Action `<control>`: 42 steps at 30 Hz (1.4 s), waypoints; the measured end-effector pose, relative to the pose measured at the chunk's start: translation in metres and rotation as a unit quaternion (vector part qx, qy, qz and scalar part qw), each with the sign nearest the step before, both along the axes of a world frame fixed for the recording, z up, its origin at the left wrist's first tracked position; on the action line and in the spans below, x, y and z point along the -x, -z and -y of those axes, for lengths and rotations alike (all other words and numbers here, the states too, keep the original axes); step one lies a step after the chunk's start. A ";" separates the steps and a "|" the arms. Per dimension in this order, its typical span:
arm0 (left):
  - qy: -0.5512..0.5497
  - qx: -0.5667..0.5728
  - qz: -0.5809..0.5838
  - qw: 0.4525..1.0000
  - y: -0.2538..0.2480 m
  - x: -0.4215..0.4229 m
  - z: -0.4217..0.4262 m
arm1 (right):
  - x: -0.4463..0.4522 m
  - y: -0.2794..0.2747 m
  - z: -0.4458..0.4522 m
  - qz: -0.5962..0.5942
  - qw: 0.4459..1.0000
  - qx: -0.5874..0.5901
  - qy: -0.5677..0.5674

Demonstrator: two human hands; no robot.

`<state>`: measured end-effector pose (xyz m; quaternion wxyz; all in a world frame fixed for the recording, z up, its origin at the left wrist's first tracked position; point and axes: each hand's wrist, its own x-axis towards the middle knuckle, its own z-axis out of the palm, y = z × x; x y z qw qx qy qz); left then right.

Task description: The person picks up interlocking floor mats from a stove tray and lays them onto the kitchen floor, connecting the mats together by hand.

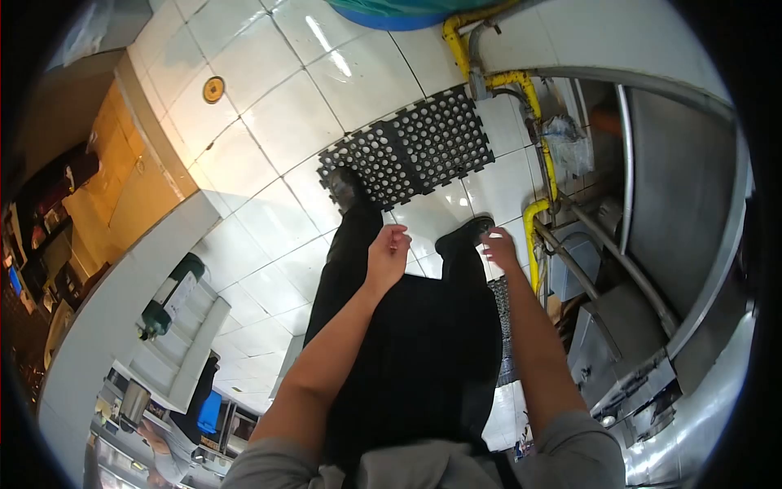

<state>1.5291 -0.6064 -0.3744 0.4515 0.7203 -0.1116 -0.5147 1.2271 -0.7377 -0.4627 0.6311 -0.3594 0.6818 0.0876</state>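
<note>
My left hand [388,256] hangs in front of the black apron [407,359], its fingers curled in loosely and nothing visible in them. To the right, my right hand [499,248] is held low near my shoe [464,236], with its fingers bent but slightly apart and no object showing. Neither hand touches anything that I can see. Beyond them a black perforated rubber mat [415,145] lies on the white tiled floor [269,163]. My other shoe [345,186] is on the mat's near left corner.
Yellow pipes [533,216] run along the right, beside stainless steel equipment [688,179]. A blue bin [383,18] with a green liner stands ahead. Leftward are a low wall [122,285], a green cylinder [173,295] and a round floor drain [213,90]. Another person [167,452] appears at lower left.
</note>
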 end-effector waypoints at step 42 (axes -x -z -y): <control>0.112 -0.213 0.127 0.962 -0.184 -0.412 -0.128 | -0.035 -0.383 -0.038 -0.106 0.977 0.146 0.116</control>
